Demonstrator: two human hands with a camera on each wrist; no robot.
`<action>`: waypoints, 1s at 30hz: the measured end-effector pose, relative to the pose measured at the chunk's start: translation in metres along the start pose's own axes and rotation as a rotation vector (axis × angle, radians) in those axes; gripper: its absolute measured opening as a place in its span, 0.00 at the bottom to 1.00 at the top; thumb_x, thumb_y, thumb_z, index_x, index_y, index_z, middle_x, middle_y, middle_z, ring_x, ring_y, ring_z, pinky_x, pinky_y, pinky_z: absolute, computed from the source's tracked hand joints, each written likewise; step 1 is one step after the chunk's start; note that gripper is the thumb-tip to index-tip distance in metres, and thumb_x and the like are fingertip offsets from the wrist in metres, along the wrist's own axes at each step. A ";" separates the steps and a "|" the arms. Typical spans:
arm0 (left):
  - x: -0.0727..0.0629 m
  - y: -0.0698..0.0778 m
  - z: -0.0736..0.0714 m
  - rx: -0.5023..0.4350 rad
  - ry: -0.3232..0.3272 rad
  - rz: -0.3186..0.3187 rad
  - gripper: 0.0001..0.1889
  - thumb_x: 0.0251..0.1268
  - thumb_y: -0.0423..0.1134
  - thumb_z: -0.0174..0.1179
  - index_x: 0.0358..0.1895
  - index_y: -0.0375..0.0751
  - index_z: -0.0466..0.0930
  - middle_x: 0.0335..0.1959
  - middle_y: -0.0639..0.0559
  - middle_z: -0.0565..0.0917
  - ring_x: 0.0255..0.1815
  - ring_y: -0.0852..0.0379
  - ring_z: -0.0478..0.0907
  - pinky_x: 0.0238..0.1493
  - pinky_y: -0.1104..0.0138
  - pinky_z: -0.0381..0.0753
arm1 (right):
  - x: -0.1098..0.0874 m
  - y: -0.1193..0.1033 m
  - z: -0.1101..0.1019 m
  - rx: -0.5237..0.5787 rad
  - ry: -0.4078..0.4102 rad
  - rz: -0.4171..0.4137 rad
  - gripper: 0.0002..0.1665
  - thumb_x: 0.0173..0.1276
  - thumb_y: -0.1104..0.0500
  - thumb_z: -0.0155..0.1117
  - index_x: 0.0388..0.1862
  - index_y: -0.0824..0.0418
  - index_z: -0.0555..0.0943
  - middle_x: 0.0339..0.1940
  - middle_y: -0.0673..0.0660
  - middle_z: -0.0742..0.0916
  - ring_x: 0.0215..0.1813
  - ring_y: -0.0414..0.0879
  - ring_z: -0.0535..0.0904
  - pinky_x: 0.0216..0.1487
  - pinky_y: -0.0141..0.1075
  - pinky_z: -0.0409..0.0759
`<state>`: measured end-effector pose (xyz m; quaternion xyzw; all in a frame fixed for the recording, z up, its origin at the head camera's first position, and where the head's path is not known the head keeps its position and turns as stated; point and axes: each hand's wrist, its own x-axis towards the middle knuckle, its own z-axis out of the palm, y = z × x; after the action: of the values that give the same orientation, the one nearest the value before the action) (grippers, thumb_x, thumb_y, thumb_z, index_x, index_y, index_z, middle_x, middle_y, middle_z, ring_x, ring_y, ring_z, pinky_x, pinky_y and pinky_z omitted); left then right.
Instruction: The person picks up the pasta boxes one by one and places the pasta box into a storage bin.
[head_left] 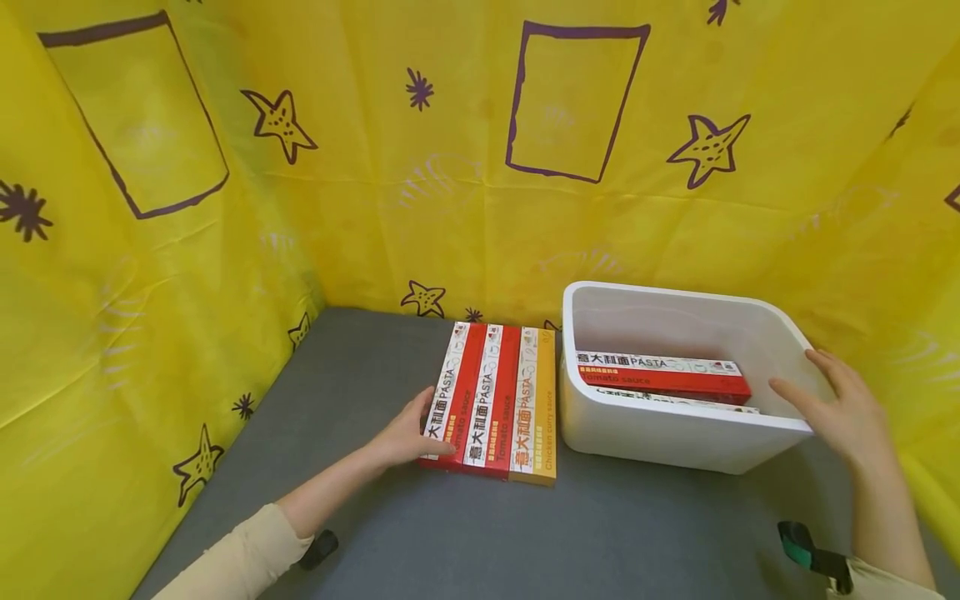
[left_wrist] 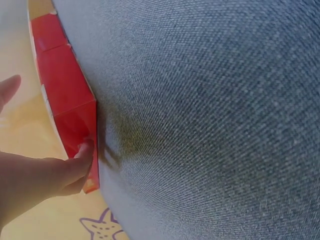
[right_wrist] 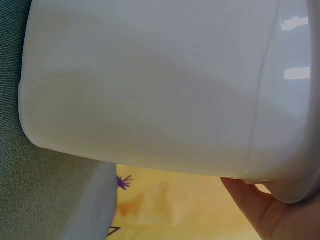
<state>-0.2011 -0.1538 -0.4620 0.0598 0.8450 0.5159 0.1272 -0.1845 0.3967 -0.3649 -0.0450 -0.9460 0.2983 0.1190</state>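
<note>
My left hand [head_left: 405, 429] is at the left of three pasta boxes that lie side by side. Its fingers touch the outer side of the leftmost red Tomato sauce pasta box [left_wrist: 65, 80], while the thumb extends over that box's near end. A second red pasta box [head_left: 497, 392] lies in the middle, and a yellow Chicken curry sauce pasta box [head_left: 545, 408] is on the right. On the white bin [head_left: 675, 437], my right hand [head_left: 843, 408] holds the right rim, thumb inward and fingers outside. Inside the bin lies a red pasta box [head_left: 667, 379], with another partly hidden by the front wall.
A dark grey cloth [head_left: 360, 367] covers the table. Yellow patterned fabric [head_left: 375, 167] rises behind and at both sides. The bin stands close to the yellow pasta box, on its right, near the back fabric.
</note>
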 end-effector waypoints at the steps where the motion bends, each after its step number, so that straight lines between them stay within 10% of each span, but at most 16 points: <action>1: 0.000 -0.001 0.001 0.006 -0.001 0.006 0.57 0.41 0.38 0.76 0.75 0.32 0.49 0.62 0.38 0.67 0.58 0.45 0.67 0.57 0.52 0.70 | -0.001 0.000 0.000 0.000 0.000 0.001 0.47 0.69 0.44 0.56 0.75 0.71 0.54 0.73 0.78 0.57 0.70 0.78 0.49 0.62 0.72 0.48; 13: 0.006 -0.006 0.008 0.037 -0.033 0.245 0.44 0.35 0.35 0.79 0.59 0.27 0.63 0.43 0.41 0.77 0.38 0.52 0.77 0.39 0.63 0.77 | -0.001 -0.001 0.002 0.015 0.000 0.001 0.47 0.69 0.45 0.57 0.76 0.71 0.53 0.73 0.78 0.56 0.69 0.78 0.49 0.63 0.72 0.46; 23: 0.004 -0.002 0.012 0.170 0.042 0.064 0.58 0.33 0.44 0.81 0.70 0.31 0.56 0.52 0.43 0.71 0.52 0.49 0.68 0.50 0.55 0.70 | 0.002 0.000 0.004 0.011 0.015 0.015 0.48 0.69 0.45 0.58 0.76 0.71 0.52 0.74 0.77 0.54 0.70 0.78 0.48 0.64 0.71 0.46; 30: 0.003 0.002 0.013 0.205 0.052 0.095 0.54 0.31 0.43 0.80 0.67 0.32 0.60 0.47 0.45 0.72 0.49 0.50 0.70 0.48 0.55 0.71 | 0.002 0.003 0.004 0.016 0.014 0.026 0.48 0.69 0.45 0.58 0.76 0.70 0.51 0.74 0.77 0.53 0.71 0.78 0.46 0.65 0.70 0.44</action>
<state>-0.2001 -0.1408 -0.4666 0.0992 0.8925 0.4337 0.0739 -0.1871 0.3969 -0.3693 -0.0584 -0.9421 0.3069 0.1223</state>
